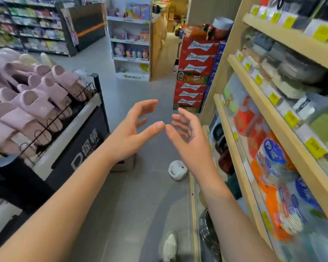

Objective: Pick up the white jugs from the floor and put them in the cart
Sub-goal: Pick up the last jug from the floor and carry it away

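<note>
One white jug (177, 169) stands on the grey floor beside the foot of the wooden shelving, seen from above with its handle on the left. Both of my arms stretch forward over the aisle. My left hand (133, 132) is held out with spread, loosely bent fingers and holds nothing. My right hand (187, 136) faces it, fingers relaxed and empty; the two thumbs almost touch. Both hands hover well above the jug. No cart is in view.
A black bin of pink slippers (36, 103) fills the left side. Wooden shelves (269, 118) of goods line the right. A cardboard box (124, 163) sits on the floor under my left hand. Stacked red beer cases (194, 76) stand ahead. My shoe (169, 246) is at the bottom.
</note>
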`<state>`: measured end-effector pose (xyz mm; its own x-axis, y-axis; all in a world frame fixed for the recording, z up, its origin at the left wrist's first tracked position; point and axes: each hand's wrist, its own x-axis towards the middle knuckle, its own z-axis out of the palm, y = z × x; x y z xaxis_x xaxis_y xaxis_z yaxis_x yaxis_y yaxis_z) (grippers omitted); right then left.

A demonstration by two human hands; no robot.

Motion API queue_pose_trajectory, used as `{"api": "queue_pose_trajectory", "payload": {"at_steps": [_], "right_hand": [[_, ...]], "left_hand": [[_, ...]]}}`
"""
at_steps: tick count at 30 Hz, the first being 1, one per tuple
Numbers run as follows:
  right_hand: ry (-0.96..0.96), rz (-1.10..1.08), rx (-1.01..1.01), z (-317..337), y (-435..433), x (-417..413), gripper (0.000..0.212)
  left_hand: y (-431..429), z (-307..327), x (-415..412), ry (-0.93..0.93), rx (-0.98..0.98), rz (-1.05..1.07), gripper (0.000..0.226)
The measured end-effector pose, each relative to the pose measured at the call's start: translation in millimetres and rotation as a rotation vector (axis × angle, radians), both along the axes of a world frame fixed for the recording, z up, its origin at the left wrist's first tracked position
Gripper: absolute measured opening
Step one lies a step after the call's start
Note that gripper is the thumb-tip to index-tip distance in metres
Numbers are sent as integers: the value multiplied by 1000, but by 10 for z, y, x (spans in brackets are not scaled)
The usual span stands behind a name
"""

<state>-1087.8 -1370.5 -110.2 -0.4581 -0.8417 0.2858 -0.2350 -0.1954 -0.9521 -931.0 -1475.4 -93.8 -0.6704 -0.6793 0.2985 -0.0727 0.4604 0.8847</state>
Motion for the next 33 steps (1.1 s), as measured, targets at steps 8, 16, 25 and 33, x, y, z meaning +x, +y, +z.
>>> {"api": "queue_pose_trajectory", "payload": {"at_steps": [8,16,25,33], "right_hand": [[-72,-36,33,-84,-923,-1191,71],[-50,-97,76,-143,-1549,-1953,67],[-91,-237,157,-396,-2228,-2461,67],[-166,-340,244,-695,-3049,-2663,63]], "left_hand": [[-909,-65,-1182,-11,60,3,70],[-1673,-140,-1825,-44,69,-14,72],[-2723,-377,-2366,-93,121,-119,69],[-3726,-809,-2712,-151,255,-202,63]]}}
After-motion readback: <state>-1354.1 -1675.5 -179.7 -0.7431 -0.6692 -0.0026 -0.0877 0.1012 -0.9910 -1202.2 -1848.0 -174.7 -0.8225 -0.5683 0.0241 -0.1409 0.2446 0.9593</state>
